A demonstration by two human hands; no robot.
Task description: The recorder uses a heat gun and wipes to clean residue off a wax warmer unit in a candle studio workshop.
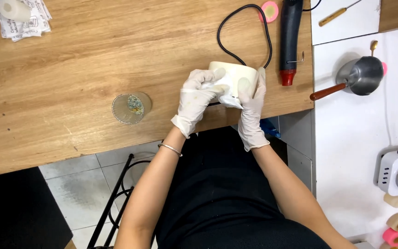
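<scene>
Your gloved left hand [195, 100] and right hand [250, 107] close around a cream cylinder [234, 74] at the near edge of the wooden tabletop [70, 69], the left fingers pressing a white wipe [224, 92] against its side, the right thumb clamped on its front. Both grips are curled tight, yet the cylinder sits close to the drop to the tiled floor [88, 184]; a slick glove or a hard rub could push it off the edge. The black cord [242, 32] loops just behind it, leading toward the heat gun [290, 37], and a snagged elbow or tugged cord may drag that tool. The glass dish [131, 108] lies apart to your left.
</scene>
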